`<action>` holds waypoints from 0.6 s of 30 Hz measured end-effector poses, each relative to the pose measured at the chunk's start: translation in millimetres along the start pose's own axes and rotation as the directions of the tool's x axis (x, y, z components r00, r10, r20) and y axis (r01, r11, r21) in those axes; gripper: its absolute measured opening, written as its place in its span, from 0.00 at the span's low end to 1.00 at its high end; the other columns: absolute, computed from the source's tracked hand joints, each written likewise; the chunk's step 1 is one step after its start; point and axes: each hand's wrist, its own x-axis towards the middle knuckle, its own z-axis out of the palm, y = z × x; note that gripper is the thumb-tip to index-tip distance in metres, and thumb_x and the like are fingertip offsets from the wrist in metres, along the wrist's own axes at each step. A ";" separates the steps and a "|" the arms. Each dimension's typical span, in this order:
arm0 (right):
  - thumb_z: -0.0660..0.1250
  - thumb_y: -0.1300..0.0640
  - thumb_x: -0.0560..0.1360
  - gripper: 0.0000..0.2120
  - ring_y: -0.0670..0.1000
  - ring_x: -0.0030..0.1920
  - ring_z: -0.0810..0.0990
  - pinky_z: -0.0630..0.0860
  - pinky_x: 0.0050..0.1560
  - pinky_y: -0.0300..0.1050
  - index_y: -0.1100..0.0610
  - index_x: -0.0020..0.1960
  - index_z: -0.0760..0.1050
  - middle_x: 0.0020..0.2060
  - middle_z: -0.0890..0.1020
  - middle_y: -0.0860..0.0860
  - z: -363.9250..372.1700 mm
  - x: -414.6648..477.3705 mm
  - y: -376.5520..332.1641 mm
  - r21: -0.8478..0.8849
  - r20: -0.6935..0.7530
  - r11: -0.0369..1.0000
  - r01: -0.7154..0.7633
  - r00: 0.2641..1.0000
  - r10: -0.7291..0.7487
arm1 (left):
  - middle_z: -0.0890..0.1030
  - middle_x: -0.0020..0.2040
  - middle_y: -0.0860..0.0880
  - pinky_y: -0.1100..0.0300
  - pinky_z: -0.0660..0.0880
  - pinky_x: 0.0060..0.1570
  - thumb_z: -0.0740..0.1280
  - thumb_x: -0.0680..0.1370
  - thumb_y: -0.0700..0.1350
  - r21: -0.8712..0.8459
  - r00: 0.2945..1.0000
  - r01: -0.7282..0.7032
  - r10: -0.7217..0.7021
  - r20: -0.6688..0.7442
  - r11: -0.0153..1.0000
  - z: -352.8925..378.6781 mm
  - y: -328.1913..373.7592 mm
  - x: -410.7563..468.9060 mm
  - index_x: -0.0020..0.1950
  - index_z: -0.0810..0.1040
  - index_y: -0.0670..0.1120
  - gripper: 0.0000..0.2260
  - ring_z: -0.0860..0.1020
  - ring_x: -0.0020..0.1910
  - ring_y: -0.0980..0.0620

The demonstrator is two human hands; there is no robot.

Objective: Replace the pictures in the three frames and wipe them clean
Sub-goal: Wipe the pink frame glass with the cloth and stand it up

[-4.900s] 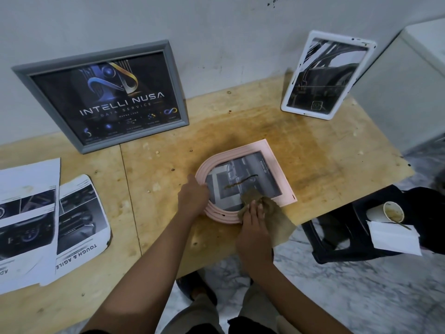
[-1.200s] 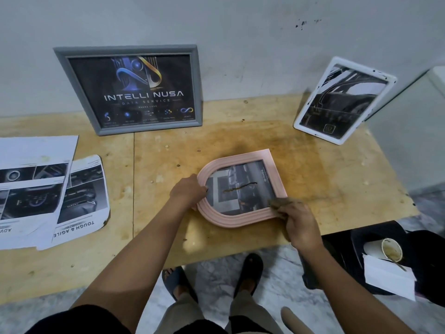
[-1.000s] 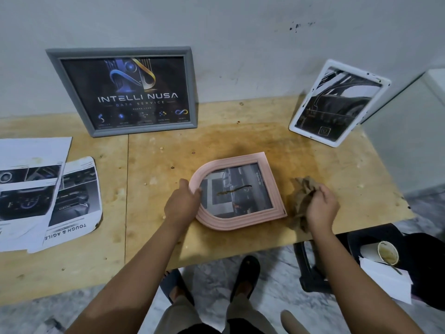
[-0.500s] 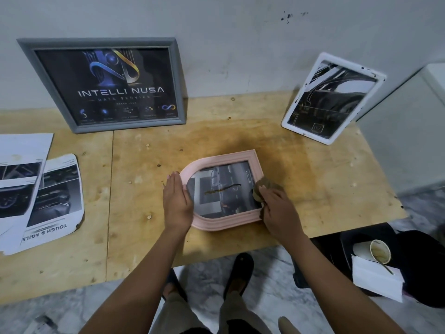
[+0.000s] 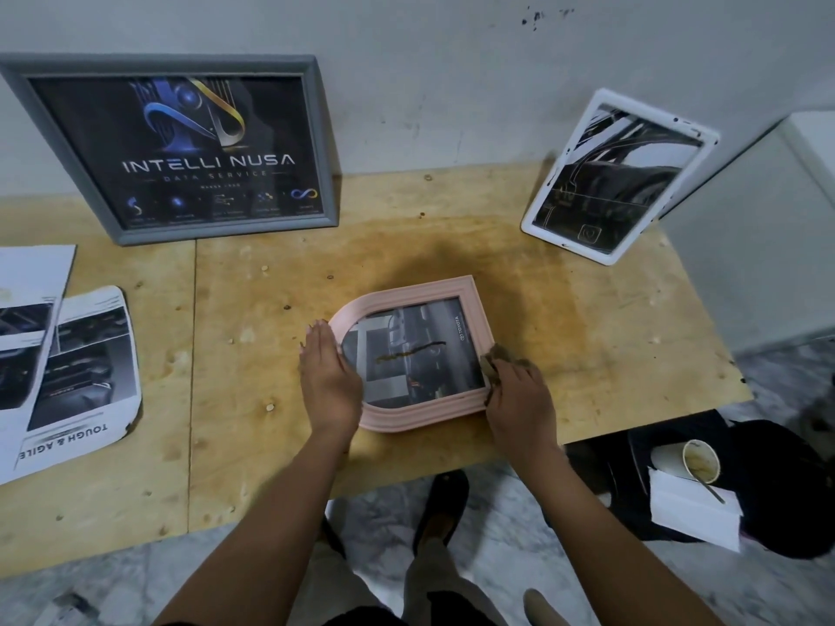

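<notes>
A pink arched frame (image 5: 420, 289) lies flat on the wooden table (image 5: 587, 327), holding a grey car picture with a brown smear across the glass. My left hand (image 5: 326, 377) rests flat with straight fingers on the frame's left arched end. My right hand (image 5: 519, 395) grips a crumpled brown cloth (image 5: 497, 356) against the frame's right edge. A grey frame (image 5: 323, 142) with a dark poster leans on the wall at back left. A white frame (image 5: 542, 210) with a dark picture leans at back right.
Loose printed pictures (image 5: 68, 363) lie at the table's left end. Right of the table stands a black stool (image 5: 777, 481) with a paper cup (image 5: 696, 460) and a white napkin (image 5: 691, 512). A white cabinet (image 5: 768, 246) stands at far right. My feet show below the table edge.
My right hand carried the cloth off the glass to the table beside the frame, then brought it back onto the frame's right edge. My left hand flattened on the arched end.
</notes>
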 end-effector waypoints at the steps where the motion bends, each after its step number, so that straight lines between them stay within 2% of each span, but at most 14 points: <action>1: 0.59 0.61 0.69 0.17 0.63 0.50 0.79 0.79 0.44 0.53 0.64 0.53 0.80 0.45 0.84 0.59 -0.9 -0.3 -2.2 -0.005 0.006 1.000 -0.022 1.000 0.022 | 0.67 0.71 0.38 0.51 0.54 0.73 0.53 0.80 0.37 0.004 1.000 -0.005 0.005 -0.001 1.000 0.1 -0.5 -0.2 0.71 0.63 0.34 0.19 0.62 0.73 0.42; 4: 0.59 0.62 0.73 0.14 0.61 0.52 0.77 0.78 0.45 0.55 0.64 0.55 0.78 0.47 0.83 0.59 -2.6 0.0 -9.5 -0.020 -0.002 0.996 -0.085 0.996 0.085 | 0.67 0.71 0.38 0.52 0.53 0.74 0.54 0.80 0.36 0.001 1.000 0.017 -0.017 0.006 1.000 0.0 0.0 -0.4 0.71 0.63 0.34 0.19 0.62 0.73 0.42; 10: 0.54 0.58 0.77 0.17 0.57 0.57 0.73 0.70 0.58 0.54 0.57 0.63 0.72 0.56 0.79 0.55 -2.6 -6.9 -12.8 -0.044 0.072 0.969 -0.244 0.967 0.246 | 0.68 0.69 0.35 0.49 0.56 0.73 0.56 0.79 0.33 -0.040 1.000 0.007 -0.006 0.004 0.999 -2.0 2.2 1.3 0.70 0.64 0.33 0.19 0.63 0.72 0.39; 13: 0.53 0.58 0.78 0.18 0.55 0.57 0.72 0.68 0.59 0.52 0.55 0.65 0.71 0.55 0.79 0.54 -2.5 -17.4 -12.8 -0.094 0.055 0.957 -0.274 0.958 0.280 | 0.69 0.68 0.34 0.49 0.55 0.72 0.56 0.78 0.32 -0.054 1.000 -0.004 0.005 0.007 0.999 -3.0 2.6 1.9 0.69 0.65 0.32 0.19 0.63 0.71 0.39; 16: 0.55 0.63 0.76 0.17 0.58 0.55 0.73 0.69 0.57 0.54 0.59 0.62 0.73 0.51 0.80 0.58 -2.0 -31.2 -15.2 0.034 0.008 0.938 -0.344 0.939 0.344 | 0.69 0.68 0.35 0.48 0.55 0.72 0.55 0.78 0.32 -0.073 1.000 0.011 -0.009 0.023 0.997 -4.1 3.7 3.1 0.70 0.64 0.33 0.19 0.62 0.72 0.39; 18: 0.55 0.65 0.75 0.18 0.58 0.55 0.72 0.70 0.56 0.53 0.60 0.64 0.72 0.51 0.80 0.58 0.2 -36.8 -16.6 0.056 -0.005 0.925 -0.376 0.926 0.377 | 0.69 0.67 0.34 0.46 0.57 0.72 0.55 0.77 0.32 -0.073 1.000 -0.001 0.003 0.028 0.997 -4.5 3.2 2.9 0.69 0.64 0.32 0.19 0.63 0.71 0.38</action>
